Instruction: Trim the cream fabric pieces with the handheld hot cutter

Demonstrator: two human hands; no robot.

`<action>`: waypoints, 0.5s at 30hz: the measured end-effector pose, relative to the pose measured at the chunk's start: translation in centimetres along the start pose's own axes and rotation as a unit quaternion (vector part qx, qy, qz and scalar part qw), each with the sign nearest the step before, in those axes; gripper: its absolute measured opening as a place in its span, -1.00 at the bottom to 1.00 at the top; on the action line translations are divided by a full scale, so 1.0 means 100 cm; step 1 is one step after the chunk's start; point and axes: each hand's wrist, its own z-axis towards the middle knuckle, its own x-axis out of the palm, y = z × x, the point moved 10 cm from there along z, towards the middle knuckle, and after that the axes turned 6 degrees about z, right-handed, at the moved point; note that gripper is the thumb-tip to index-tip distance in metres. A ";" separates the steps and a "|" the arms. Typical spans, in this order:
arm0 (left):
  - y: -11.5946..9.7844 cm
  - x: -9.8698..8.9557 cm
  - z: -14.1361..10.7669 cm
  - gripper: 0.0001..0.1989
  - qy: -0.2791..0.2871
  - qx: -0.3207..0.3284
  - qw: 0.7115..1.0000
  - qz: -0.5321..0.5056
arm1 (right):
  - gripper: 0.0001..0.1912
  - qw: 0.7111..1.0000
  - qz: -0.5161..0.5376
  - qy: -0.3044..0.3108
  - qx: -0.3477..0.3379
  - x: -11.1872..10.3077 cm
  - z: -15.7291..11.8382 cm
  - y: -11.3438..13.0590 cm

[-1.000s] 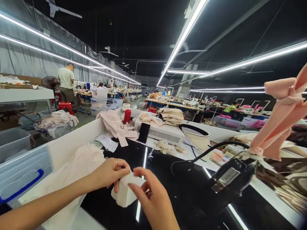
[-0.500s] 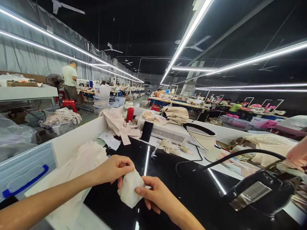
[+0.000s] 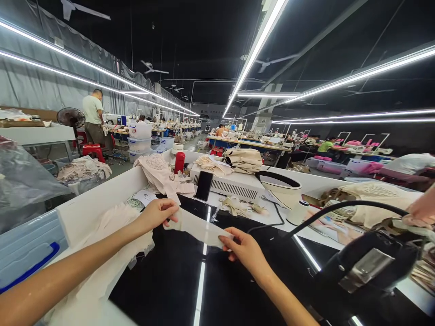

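Observation:
A white strip of fabric (image 3: 199, 227) is stretched between my two hands above the glossy black tabletop (image 3: 163, 280). My left hand (image 3: 160, 213) pinches its left end, with the fingers closed. At the lower right end, the thumb and fingers of my right hand (image 3: 238, 244) are closed on the cloth. A pile of pale fabric pieces (image 3: 105, 240) lies beside my left forearm.
Behind the black surface are a phone (image 3: 204, 185), a vented white box (image 3: 234, 183) and a red spool (image 3: 179, 162). A dark machine (image 3: 367, 267) with a curved hose stands at right, near another person's hand (image 3: 421, 209). A blue-handled bin (image 3: 30, 253) is at left.
My hands have moved apart and upward. The white fabric, bunched between them before, is now drawn out into a long strip. The camera view has shifted slightly.

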 end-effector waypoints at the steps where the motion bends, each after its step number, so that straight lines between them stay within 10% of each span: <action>1: -0.003 -0.001 0.005 -0.59 -0.008 0.010 1.000 0.003 | -0.72 1.000 -0.008 -0.023 -0.016 -0.008 0.005 0.004; 8: -0.014 0.011 0.003 -0.73 -0.030 0.092 0.991 0.089 | -0.86 0.980 -0.133 -0.100 -0.110 -0.035 0.016 0.017; 15: 0.015 0.063 -0.017 -0.77 0.091 0.148 0.965 0.197 | -0.75 0.949 -0.277 -0.050 -0.141 -0.021 0.009 0.005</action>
